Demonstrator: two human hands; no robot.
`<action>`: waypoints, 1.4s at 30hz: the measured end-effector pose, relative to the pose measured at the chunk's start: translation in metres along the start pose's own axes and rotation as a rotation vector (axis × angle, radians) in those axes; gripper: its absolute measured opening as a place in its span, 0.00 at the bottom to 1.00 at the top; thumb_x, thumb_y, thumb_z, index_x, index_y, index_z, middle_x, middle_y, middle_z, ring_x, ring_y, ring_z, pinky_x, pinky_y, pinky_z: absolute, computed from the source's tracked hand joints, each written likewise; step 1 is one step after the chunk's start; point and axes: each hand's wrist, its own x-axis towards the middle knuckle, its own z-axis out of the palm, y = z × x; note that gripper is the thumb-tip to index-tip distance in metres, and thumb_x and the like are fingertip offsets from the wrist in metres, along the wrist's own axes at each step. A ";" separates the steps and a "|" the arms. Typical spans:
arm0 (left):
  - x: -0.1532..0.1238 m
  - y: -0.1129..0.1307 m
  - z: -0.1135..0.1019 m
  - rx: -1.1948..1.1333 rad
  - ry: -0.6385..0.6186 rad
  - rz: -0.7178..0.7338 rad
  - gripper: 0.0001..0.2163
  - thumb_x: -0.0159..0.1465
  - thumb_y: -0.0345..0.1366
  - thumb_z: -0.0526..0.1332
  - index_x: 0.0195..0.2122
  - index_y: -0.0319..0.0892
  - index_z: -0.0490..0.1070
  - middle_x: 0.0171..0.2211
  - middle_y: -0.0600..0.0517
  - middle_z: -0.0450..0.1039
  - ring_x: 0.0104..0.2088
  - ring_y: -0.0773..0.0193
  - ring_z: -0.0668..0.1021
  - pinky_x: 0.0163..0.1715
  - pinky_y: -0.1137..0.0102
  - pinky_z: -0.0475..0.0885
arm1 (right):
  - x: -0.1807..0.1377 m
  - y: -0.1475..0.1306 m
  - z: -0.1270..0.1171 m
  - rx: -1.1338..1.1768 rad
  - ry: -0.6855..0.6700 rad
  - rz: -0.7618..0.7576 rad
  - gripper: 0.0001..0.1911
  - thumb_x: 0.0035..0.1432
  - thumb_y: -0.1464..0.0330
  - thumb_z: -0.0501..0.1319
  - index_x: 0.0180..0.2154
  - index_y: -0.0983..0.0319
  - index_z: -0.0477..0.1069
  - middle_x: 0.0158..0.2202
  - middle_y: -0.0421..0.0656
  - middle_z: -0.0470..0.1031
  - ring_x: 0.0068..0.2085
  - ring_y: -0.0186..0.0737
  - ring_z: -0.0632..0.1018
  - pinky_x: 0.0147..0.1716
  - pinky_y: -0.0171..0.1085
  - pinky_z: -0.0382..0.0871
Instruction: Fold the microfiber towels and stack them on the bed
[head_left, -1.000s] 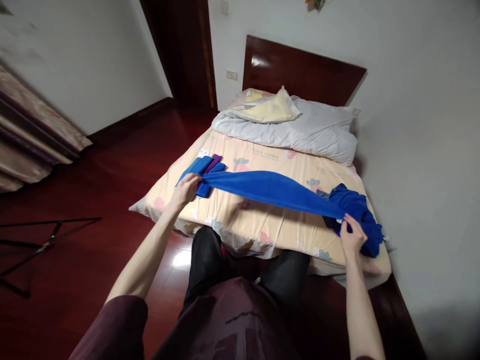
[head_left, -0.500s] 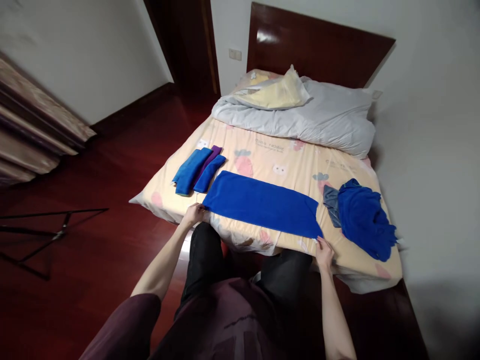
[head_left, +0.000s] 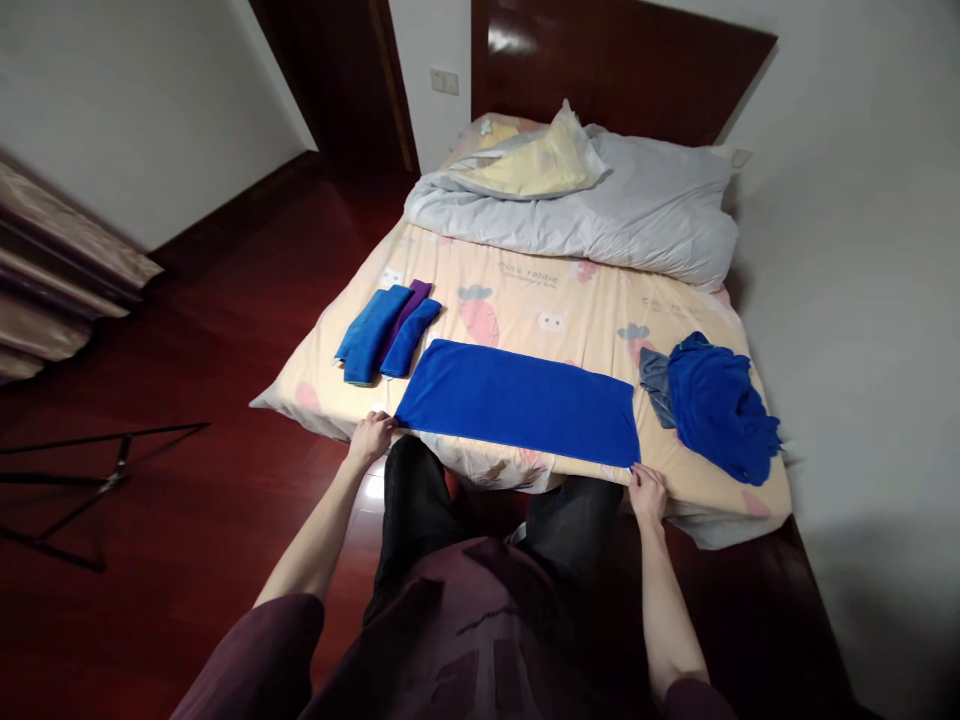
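A blue towel lies spread as a long flat strip along the near edge of the bed. My left hand pinches its near left corner, fingers closed. At the near right corner, my right hand also has its fingers closed on the towel. Left of the strip lie folded towels: blue ones and a purple one between them. To the right is a crumpled pile of blue cloth, with a grey cloth tucked against its left side.
The bed has a peach sheet with carrot prints. A grey quilt and a pale yellow pillow lie toward the headboard. Black stand legs rest on the floor at left, and a curtain hangs beyond.
The view has tilted and shifted slightly, so the bed sits a little higher and further left. Both hands keep hold of the towel's near corners; the towel looks a bit straighter.
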 end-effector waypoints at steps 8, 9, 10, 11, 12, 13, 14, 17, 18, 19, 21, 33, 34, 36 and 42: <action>0.071 0.081 -0.036 -0.014 0.240 0.088 0.18 0.69 0.35 0.52 0.53 0.40 0.76 0.52 0.38 0.74 0.56 0.44 0.72 0.58 0.50 0.67 | 0.070 -0.126 0.001 -0.018 0.077 0.035 0.20 0.58 0.73 0.52 0.43 0.61 0.82 0.51 0.52 0.80 0.55 0.55 0.72 0.60 0.57 0.62; 0.083 0.098 -0.039 -0.052 0.269 0.103 0.18 0.70 0.36 0.52 0.56 0.40 0.74 0.56 0.39 0.73 0.58 0.44 0.71 0.59 0.50 0.66 | 0.083 -0.153 0.008 0.018 0.048 -0.005 0.22 0.60 0.73 0.52 0.48 0.60 0.81 0.56 0.51 0.77 0.59 0.55 0.70 0.62 0.58 0.60; 0.093 0.115 -0.040 -0.089 0.290 0.120 0.19 0.71 0.36 0.52 0.59 0.40 0.72 0.59 0.39 0.71 0.60 0.45 0.70 0.61 0.51 0.65 | 0.095 -0.181 0.018 0.048 0.016 -0.042 0.24 0.63 0.72 0.51 0.53 0.60 0.79 0.61 0.51 0.74 0.62 0.56 0.67 0.64 0.59 0.57; 0.102 0.130 -0.039 -0.122 0.306 0.135 0.21 0.71 0.37 0.51 0.62 0.40 0.70 0.62 0.39 0.68 0.63 0.46 0.68 0.63 0.51 0.64 | 0.105 -0.208 0.029 0.071 -0.026 -0.077 0.25 0.65 0.71 0.50 0.57 0.61 0.76 0.65 0.50 0.69 0.66 0.56 0.64 0.66 0.59 0.54; 0.110 0.143 -0.035 -0.147 0.313 0.149 0.22 0.71 0.37 0.51 0.64 0.40 0.67 0.65 0.39 0.65 0.65 0.46 0.67 0.65 0.52 0.62 | 0.112 -0.235 0.043 0.088 -0.079 -0.109 0.26 0.67 0.70 0.49 0.61 0.61 0.73 0.69 0.50 0.65 0.69 0.56 0.61 0.68 0.59 0.52; 0.114 0.152 -0.027 -0.164 0.310 0.161 0.23 0.72 0.37 0.51 0.66 0.40 0.65 0.68 0.40 0.62 0.67 0.47 0.64 0.67 0.51 0.60 | 0.116 -0.258 0.058 0.105 -0.128 -0.135 0.26 0.69 0.68 0.48 0.64 0.62 0.70 0.71 0.49 0.61 0.71 0.55 0.58 0.70 0.59 0.49; 0.116 0.159 -0.017 -0.173 0.299 0.167 0.24 0.72 0.36 0.51 0.68 0.40 0.63 0.70 0.40 0.59 0.70 0.47 0.62 0.69 0.51 0.57 | 0.116 -0.279 0.074 0.125 -0.181 -0.159 0.27 0.70 0.67 0.47 0.67 0.63 0.66 0.74 0.48 0.56 0.73 0.55 0.54 0.71 0.58 0.46; 0.107 0.159 0.027 -0.177 0.226 0.153 0.27 0.72 0.35 0.50 0.72 0.42 0.56 0.74 0.42 0.51 0.74 0.49 0.55 0.71 0.47 0.51 | 0.096 -0.317 0.125 0.193 -0.379 -0.236 0.29 0.73 0.64 0.47 0.72 0.61 0.57 0.76 0.45 0.47 0.76 0.52 0.48 0.73 0.58 0.40; 0.100 0.154 0.043 -0.177 0.195 0.139 0.27 0.72 0.35 0.49 0.73 0.43 0.55 0.74 0.42 0.51 0.74 0.49 0.54 0.71 0.45 0.51 | 0.085 -0.322 0.140 0.207 -0.447 -0.262 0.30 0.73 0.63 0.48 0.72 0.59 0.55 0.77 0.45 0.46 0.76 0.51 0.47 0.73 0.59 0.40; 0.093 0.148 0.058 -0.174 0.159 0.126 0.28 0.71 0.35 0.49 0.73 0.44 0.54 0.74 0.41 0.52 0.74 0.48 0.54 0.71 0.44 0.51 | 0.074 -0.324 0.154 0.211 -0.506 -0.279 0.30 0.73 0.62 0.50 0.73 0.58 0.54 0.77 0.44 0.46 0.76 0.51 0.46 0.73 0.59 0.39; 0.082 0.137 0.081 -0.159 0.118 0.071 0.29 0.71 0.35 0.49 0.74 0.45 0.53 0.74 0.41 0.52 0.75 0.48 0.53 0.72 0.42 0.48 | 0.054 -0.323 0.174 0.194 -0.577 -0.280 0.30 0.73 0.61 0.51 0.73 0.58 0.54 0.77 0.44 0.45 0.76 0.50 0.46 0.73 0.59 0.38; 0.078 0.132 0.090 -0.096 0.109 0.047 0.29 0.70 0.34 0.51 0.74 0.44 0.54 0.75 0.43 0.51 0.75 0.48 0.53 0.72 0.44 0.46 | 0.050 -0.311 0.178 0.155 -0.660 -0.260 0.31 0.75 0.59 0.49 0.73 0.59 0.52 0.77 0.42 0.39 0.77 0.47 0.43 0.74 0.54 0.34; 0.077 0.131 0.089 -0.094 0.105 0.054 0.29 0.70 0.34 0.51 0.74 0.44 0.54 0.75 0.43 0.50 0.75 0.48 0.53 0.72 0.44 0.46 | 0.050 -0.306 0.176 0.165 -0.652 -0.262 0.31 0.75 0.59 0.50 0.73 0.59 0.52 0.77 0.42 0.39 0.77 0.46 0.43 0.74 0.54 0.35; 0.077 0.131 0.089 -0.088 0.102 0.065 0.29 0.71 0.35 0.50 0.74 0.43 0.53 0.75 0.43 0.49 0.75 0.48 0.52 0.72 0.43 0.46 | 0.052 -0.291 0.171 0.173 -0.632 -0.246 0.31 0.74 0.58 0.50 0.73 0.58 0.52 0.77 0.42 0.41 0.77 0.46 0.44 0.74 0.54 0.35; 0.077 0.131 0.091 -0.059 0.101 0.023 0.31 0.71 0.36 0.51 0.75 0.45 0.51 0.76 0.42 0.45 0.76 0.48 0.49 0.72 0.41 0.44 | 0.068 -0.215 0.142 0.093 -0.518 -0.119 0.31 0.74 0.57 0.49 0.73 0.60 0.53 0.77 0.43 0.44 0.76 0.46 0.45 0.74 0.55 0.34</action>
